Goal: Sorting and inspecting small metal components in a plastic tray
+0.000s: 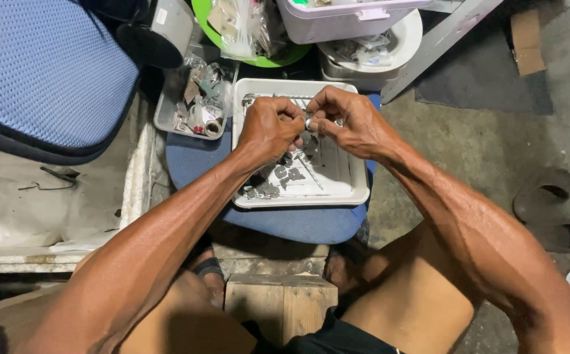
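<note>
Head view, L to R: blue mesh cushion (42, 65) fills the upper left, w/ a grimy white surface (36, 203) below it. Next, a small grey tray (167, 118) of odd bits, incl. a tape roll (211, 126), just left of a white rectangular tray (311, 196) that sits on a blue padded stool (298, 226). Over the white tray the left hand (268, 128) and right hand (354, 121) meet, fingers of both pinched shut on one small metal part (308, 122), prob. a ring or nut; too small to be sure. Grey metal scraps (278, 177) lie in the tray under the hands. Behind: green bowl (259, 60), white lidded box (337, 19). Far right on the concrete floor (481, 144), a pair of brown sandals (550, 210).
</note>
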